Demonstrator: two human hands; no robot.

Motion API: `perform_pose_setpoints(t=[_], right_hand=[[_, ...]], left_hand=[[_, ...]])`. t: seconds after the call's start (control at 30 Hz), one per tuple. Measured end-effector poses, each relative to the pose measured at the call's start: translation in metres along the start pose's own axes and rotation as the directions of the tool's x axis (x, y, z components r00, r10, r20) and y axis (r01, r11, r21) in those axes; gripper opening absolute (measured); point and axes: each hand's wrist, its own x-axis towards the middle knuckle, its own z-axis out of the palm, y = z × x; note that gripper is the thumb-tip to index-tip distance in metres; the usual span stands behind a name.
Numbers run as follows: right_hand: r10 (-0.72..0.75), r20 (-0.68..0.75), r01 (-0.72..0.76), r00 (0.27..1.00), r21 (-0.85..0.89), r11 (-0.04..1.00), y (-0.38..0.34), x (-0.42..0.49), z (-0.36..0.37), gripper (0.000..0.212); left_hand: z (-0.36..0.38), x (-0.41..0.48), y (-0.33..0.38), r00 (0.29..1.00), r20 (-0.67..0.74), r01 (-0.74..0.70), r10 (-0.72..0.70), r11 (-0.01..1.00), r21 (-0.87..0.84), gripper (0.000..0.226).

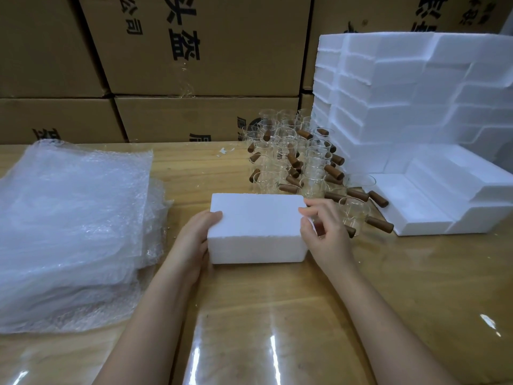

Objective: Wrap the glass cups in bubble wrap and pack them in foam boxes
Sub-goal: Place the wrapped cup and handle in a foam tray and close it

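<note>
The table (277,315) is showing a glossy, wood-grain top, throwing back white streaks of light at 6 o'clock. The foam box (258,218) at the centre is looking matt white and finely grainy, with ragged edges. The foam stack (416,93) at 2 o'clock is showing the same grain. At 9 o'clock the bubble wrap (69,218) is glinting as clear, bumpy plastic. The glass cups (291,151) at 1 o'clock are gleaming clear and smooth, their brown handles (380,224) looking like matt wood. The cardboard cartons (194,51) at 12 o'clock are looking matt brown.

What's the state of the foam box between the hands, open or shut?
Shut: foam box shows an unbroken white top, no cavity, ends held by left hand and right hand. Contents: cannot tell.
</note>
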Motion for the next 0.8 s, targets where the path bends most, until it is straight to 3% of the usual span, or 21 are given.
perform_pose_setpoints(t=[0.2, 0.33, 0.43, 0.53, 0.6, 0.7, 0.8], right_hand=[[-0.019, -0.024, 0.019, 1.0, 0.005, 1.0, 0.0, -0.002, 0.0, 0.036], [0.018, -0.144, -0.017, 0.989, 0.009, 1.0, -0.013, -0.003, 0.006, 0.042], [0.158, -0.173, -0.131, 0.972, 0.16, 0.978, -0.03, -0.003, 0.011, 0.058], [0.279, -0.058, -0.249, 0.958, 0.305, 0.919, -0.042, -0.007, 0.022, 0.08], [0.342, 0.048, -0.33, 0.939, 0.413, 0.849, -0.049, -0.011, 0.031, 0.096], [0.419, 0.273, -0.499, 0.866, 0.535, 0.682, -0.058, -0.015, 0.044, 0.12], [0.463, 0.419, -0.622, 0.782, 0.572, 0.534, -0.064, -0.018, 0.052, 0.128]], left_hand=[[-0.004, 0.003, 0.003, 0.997, 0.026, 0.064, -0.067, 0.991, 0.116, 0.055], [-0.005, 0.006, 0.006, 0.999, -0.046, 0.007, -0.006, 1.0, 0.012, 0.056], [-0.006, 0.002, 0.011, 0.994, -0.039, -0.103, 0.099, 0.987, -0.122, 0.072], [-0.003, -0.002, 0.014, 0.988, -0.063, -0.151, 0.138, 0.941, -0.302, 0.071], [-0.001, -0.003, 0.014, 0.982, -0.086, -0.185, 0.167, 0.936, -0.299, 0.069], [0.01, -0.006, 0.008, 0.976, -0.155, -0.198, 0.156, 0.929, -0.312, 0.075], [0.029, -0.01, -0.006, 0.96, -0.228, -0.238, 0.164, 0.907, -0.348, 0.088]])
